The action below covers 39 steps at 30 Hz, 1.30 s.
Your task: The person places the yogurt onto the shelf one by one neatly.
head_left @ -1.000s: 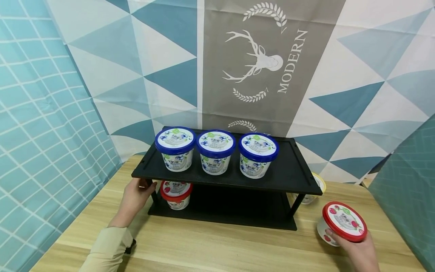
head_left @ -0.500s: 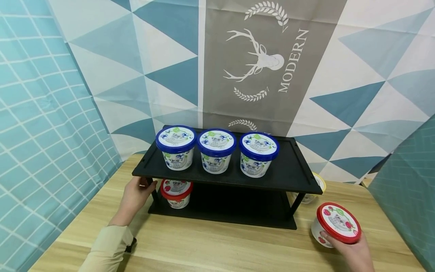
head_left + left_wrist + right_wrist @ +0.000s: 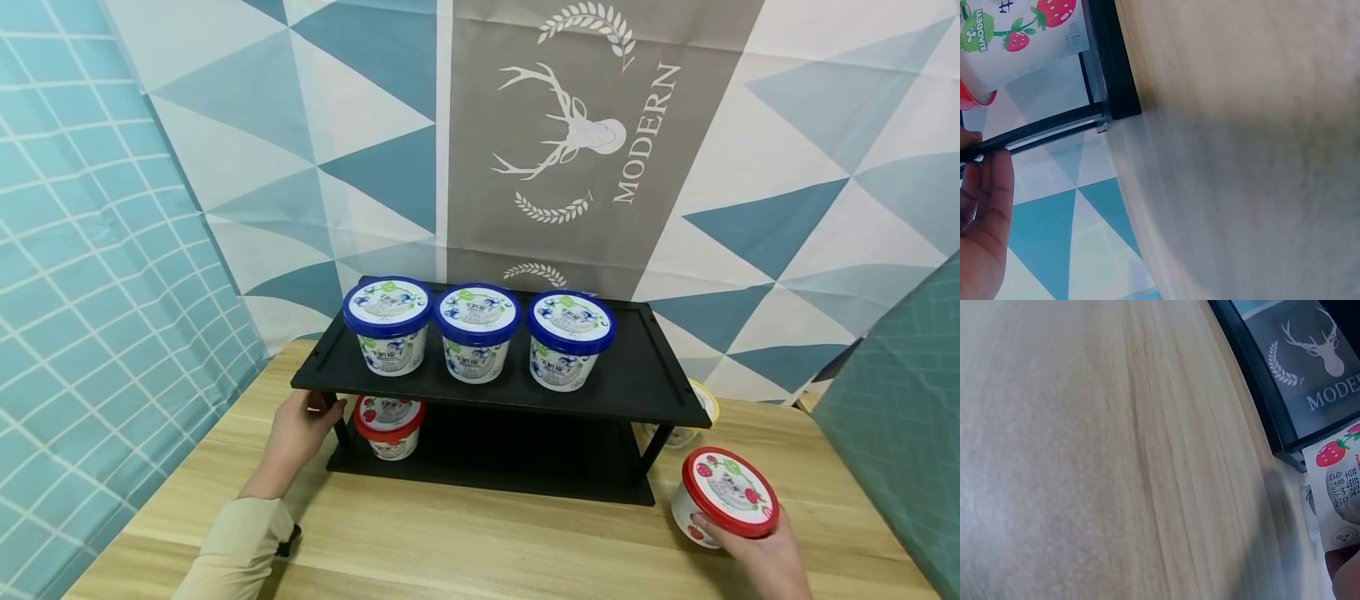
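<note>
In the head view, a black two-tier shelf [image 3: 637, 358] stands on the wooden table. My left hand [image 3: 296, 437] grips its front left post [image 3: 1041, 129], thumb and fingers on either side, as the left wrist view shows. Beside that post a red-lidded strawberry pudding tub [image 3: 388, 425] sits on the lower tier. Off the shelf's right end, my right hand [image 3: 765, 557] holds another red-lidded strawberry tub [image 3: 731, 493], its lid tilted. Only that tub's printed side [image 3: 1338, 494] and a bit of the hand show in the right wrist view.
Several more tubs are around: blue-lidded ones [image 3: 477, 321] stand in a row on the upper tier. A yellow-lidded tub [image 3: 705, 404] is partly hidden behind the shelf's right end. Patterned cloth [image 3: 360, 125] hangs behind the table.
My right hand has carried the strawberry tub leftward, nearer the shelf's right end. The left hand stays on the post, and the shelf has not moved.
</note>
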Available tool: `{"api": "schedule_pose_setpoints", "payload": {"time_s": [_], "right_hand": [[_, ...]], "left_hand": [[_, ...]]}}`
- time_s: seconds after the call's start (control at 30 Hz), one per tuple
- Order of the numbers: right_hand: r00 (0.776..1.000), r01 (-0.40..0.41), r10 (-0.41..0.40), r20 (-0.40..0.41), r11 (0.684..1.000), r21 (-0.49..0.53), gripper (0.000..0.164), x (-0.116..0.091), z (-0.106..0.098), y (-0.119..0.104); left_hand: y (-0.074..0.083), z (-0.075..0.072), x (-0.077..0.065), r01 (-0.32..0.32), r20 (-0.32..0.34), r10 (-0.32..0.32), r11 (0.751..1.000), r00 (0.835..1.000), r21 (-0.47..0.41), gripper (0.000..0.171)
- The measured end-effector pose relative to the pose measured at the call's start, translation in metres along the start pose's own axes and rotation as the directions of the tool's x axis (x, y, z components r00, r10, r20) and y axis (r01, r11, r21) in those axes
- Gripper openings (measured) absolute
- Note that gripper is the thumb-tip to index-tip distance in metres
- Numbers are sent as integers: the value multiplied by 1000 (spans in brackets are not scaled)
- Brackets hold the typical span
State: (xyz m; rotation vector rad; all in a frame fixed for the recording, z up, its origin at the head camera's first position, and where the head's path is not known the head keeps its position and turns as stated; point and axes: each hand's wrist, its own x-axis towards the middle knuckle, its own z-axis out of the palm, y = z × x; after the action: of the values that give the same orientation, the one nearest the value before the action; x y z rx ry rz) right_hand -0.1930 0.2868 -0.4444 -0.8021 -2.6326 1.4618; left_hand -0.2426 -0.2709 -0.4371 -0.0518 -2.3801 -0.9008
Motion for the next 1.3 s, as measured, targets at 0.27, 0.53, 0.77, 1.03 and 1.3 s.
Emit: {"api": "schedule_pose_setpoints", "payload": {"time_s": [0.27, 0.53, 0.77, 1.03, 1.3], "right_hand": [[1000, 15, -15, 24, 1000, 23, 120, -4, 2, 2], [1000, -8, 7, 22, 999, 39, 122, -9, 7, 1], [999, -10, 9, 38, 1000, 21, 125, -11, 10, -2], [999, -10, 10, 45, 1000, 14, 126, -15, 13, -6], [999, -3, 1, 54, 999, 35, 125, -19, 17, -7]], "left_hand": [[1, 0, 1, -8, -9, 8, 1000, 1000, 0, 28], [0, 0, 0, -12, -9, 12, 1000, 1000, -7, 28], [0, 1, 0, -9, -15, 9, 1000, 1000, -6, 29], [0, 1, 0, -10, -10, 10, 1000, 1000, -3, 29], [1, 0, 0, -5, -9, 5, 1000, 1000, -6, 28]]}}
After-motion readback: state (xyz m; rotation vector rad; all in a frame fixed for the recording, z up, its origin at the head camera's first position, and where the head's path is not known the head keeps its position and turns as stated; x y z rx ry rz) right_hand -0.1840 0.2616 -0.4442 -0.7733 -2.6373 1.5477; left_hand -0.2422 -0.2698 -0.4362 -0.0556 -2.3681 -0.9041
